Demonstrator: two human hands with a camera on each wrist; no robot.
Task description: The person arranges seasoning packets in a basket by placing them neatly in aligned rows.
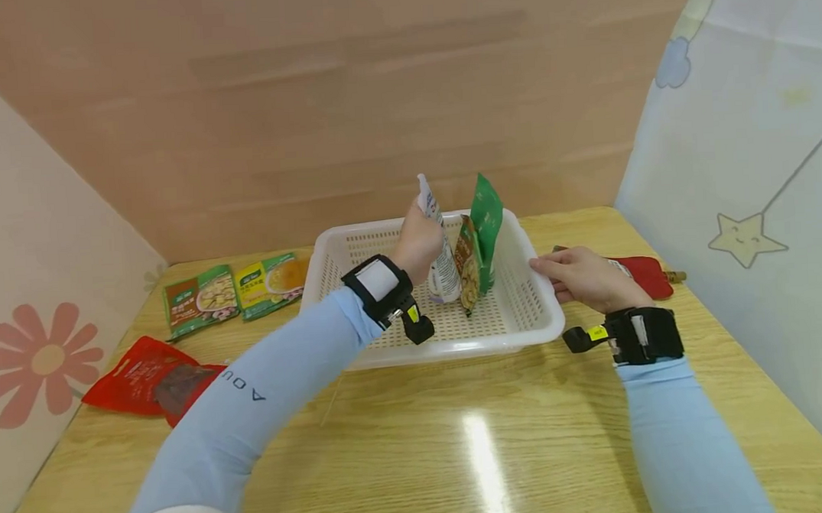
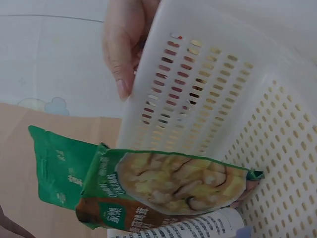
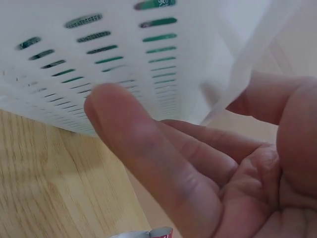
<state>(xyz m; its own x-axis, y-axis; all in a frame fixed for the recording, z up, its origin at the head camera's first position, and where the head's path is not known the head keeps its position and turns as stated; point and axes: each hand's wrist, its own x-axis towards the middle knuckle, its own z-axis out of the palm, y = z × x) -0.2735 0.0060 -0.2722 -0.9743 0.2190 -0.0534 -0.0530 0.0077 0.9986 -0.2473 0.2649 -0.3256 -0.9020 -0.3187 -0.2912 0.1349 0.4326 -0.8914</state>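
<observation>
A white perforated plastic basket (image 1: 449,350) stands on the wooden table. My left hand (image 1: 420,244) grips the upper part of a white printed packet (image 1: 443,276), which stands upright inside the basket. Just right of it, a brown-and-green soup packet (image 1: 467,263) and a taller green packet (image 1: 488,221) stand on edge. The left wrist view shows the soup packet's food picture (image 2: 178,181), with the white packet's printed side (image 2: 198,225) against it. On the basket's right rim, my right hand (image 1: 586,278) pinches the edge, thumb on the inside and fingers outside.
Left of the basket lie a brown-and-green packet (image 1: 202,300), a yellow-and-green packet (image 1: 269,286) and a red pouch (image 1: 144,379), partly behind my left sleeve. A red package (image 1: 646,275) lies right of the basket, partly behind my right hand. Walls enclose the table's back and sides.
</observation>
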